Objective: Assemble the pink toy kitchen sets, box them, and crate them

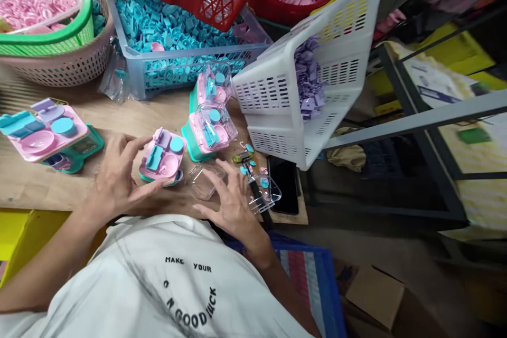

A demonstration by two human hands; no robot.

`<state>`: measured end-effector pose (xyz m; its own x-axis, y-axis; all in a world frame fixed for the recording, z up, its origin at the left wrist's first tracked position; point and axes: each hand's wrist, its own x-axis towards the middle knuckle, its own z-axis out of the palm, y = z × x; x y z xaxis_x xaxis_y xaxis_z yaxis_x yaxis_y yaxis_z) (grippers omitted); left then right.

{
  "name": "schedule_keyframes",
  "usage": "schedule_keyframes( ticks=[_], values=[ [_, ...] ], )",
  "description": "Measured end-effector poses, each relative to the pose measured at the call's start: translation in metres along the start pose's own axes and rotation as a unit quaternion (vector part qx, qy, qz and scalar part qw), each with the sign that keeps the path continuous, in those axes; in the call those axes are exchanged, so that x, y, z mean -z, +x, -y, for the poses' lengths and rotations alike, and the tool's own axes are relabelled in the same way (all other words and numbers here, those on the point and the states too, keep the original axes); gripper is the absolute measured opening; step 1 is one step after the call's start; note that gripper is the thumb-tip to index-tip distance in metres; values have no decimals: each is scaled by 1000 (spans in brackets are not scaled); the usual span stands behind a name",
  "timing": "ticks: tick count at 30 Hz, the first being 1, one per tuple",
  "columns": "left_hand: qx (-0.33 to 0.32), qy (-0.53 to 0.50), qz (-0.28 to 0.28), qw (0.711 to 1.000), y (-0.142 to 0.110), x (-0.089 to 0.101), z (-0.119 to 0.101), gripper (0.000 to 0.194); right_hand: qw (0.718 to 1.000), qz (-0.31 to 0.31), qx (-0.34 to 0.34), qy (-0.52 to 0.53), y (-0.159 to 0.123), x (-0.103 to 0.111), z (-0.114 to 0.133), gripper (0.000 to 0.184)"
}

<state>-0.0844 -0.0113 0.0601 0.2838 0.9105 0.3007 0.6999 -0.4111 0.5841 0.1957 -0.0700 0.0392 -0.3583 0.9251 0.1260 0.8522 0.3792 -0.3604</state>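
Observation:
A small toy kitchen set (pixel 168 165) with a pink top, teal base and blue and purple pieces stands on the wooden table. My left hand (pixel 119 177) is open beside it, index finger and thumb spread around its left and front sides. To its right lies a clear plastic cover (pixel 203 184). My right hand (pixel 232 200) is at that cover's right side with fingers apart; whether they touch it is hard to tell. Behind are two similar sets (pixel 209 134) with clear covers on. A larger-looking toy set (pixel 53 137) stands uncovered at the left.
Blue parts fill a translucent crate (pixel 190 60) at the back. A white basket (pixel 273 95) with purple parts leans at the right. Another clear cover (pixel 273 195), a phone (pixel 289 179) and small loose pieces lie near the table's right edge. Pink parts fill a green basket (pixel 85 24).

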Motion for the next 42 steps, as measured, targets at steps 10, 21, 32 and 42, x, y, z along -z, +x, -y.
schedule_keyframes(
  ticks=[10, 21, 32, 42],
  values=[
    [-30, -193, 167, 966, 10, -35, 37, 128, 994, 39, -3, 97, 2, 13, -23, 80],
    [-16, -181, 13, 983, -15, -96, -14, 140, 989, 50, 135, 24, 45, 80, 34, 82],
    [24, -225, 2, 974, -20, -102, -18, 118, 969, 146, 199, 21, 75, 66, 40, 68],
    [34, -251, 20, 967, -19, -102, -17, 116, 974, 148, 174, 8, 73, 67, 38, 69]
  ],
)
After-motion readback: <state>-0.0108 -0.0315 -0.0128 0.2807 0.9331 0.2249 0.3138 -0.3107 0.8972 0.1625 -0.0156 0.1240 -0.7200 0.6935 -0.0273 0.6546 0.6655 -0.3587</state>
